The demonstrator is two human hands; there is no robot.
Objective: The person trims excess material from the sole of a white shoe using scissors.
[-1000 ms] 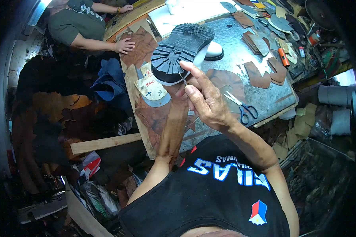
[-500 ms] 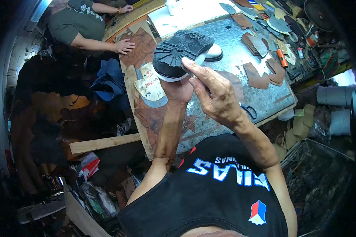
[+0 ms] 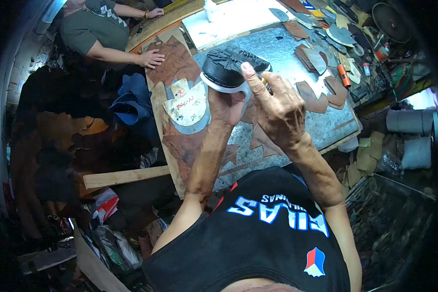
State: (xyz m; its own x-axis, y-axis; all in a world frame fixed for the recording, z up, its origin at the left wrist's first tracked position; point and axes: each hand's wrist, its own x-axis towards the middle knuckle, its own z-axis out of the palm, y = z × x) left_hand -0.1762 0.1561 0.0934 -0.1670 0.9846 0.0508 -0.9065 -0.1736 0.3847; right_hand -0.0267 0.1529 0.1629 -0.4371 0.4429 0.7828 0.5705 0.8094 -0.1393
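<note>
A shoe with a black lugged sole (image 3: 221, 70) and a white band around its edge is held up over the table, sole turned upward. My left hand (image 3: 227, 106) grips it from below; most of the fingers are hidden behind the shoe. My right hand (image 3: 283, 109) is at the right side of the shoe, thumb raised near the sole and fingers curled. Whatever sits between these fingers is too hidden to name. Beneath lies a pale pattern piece (image 3: 186, 103) with red handwriting, on brown leather (image 3: 177, 141).
Several brown leather pieces (image 3: 312, 97) lie on the metal-topped table (image 3: 338, 117). An orange cylinder (image 3: 344, 76) is among clutter at the right. Across the left corner, another person's hand (image 3: 152, 59) rests on leather. A wooden plank (image 3: 126, 177) juts out at the left.
The shoe has tipped so its sole shows at a flatter angle. My right hand has moved right and slightly away from the heel, its thumb now pointing up.
</note>
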